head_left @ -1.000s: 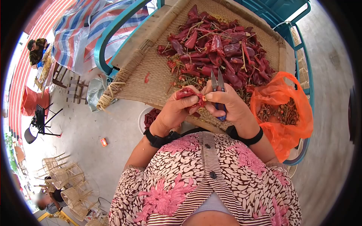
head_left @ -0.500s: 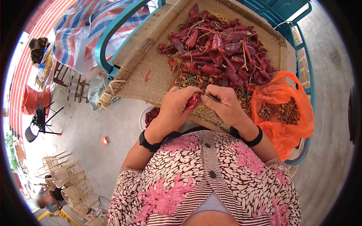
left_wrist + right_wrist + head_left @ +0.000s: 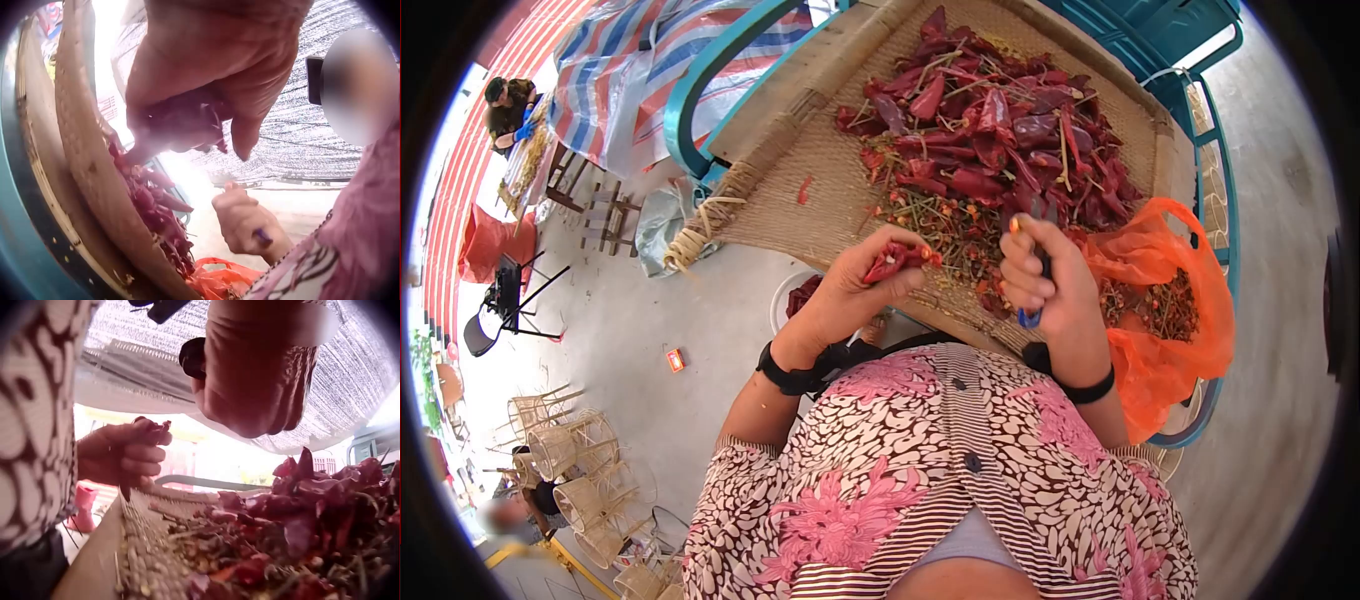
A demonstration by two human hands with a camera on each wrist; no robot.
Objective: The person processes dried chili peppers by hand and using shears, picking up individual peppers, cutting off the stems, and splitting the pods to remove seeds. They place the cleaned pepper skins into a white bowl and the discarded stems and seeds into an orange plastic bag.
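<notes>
The fingers of the left hand (image 3: 842, 292) are curled around a torn red pepper (image 3: 890, 262), above the near edge of the woven tray (image 3: 780, 210); those of the right hand (image 3: 1062, 278) are folded around blue-handled scissors (image 3: 1029, 317), probably so the thumb can work freely. At this thumb's tip is a small orange bit (image 3: 1015, 226), perhaps pinched, but too small to be sure. The pepper heap (image 3: 1000, 130) lies far, stem scraps (image 3: 945, 228) nearer, and the orange bag (image 3: 1200, 222) at right, I think for easy reach. I can read no writing, even on the small red box (image 3: 676, 360) on the left floor.
</notes>
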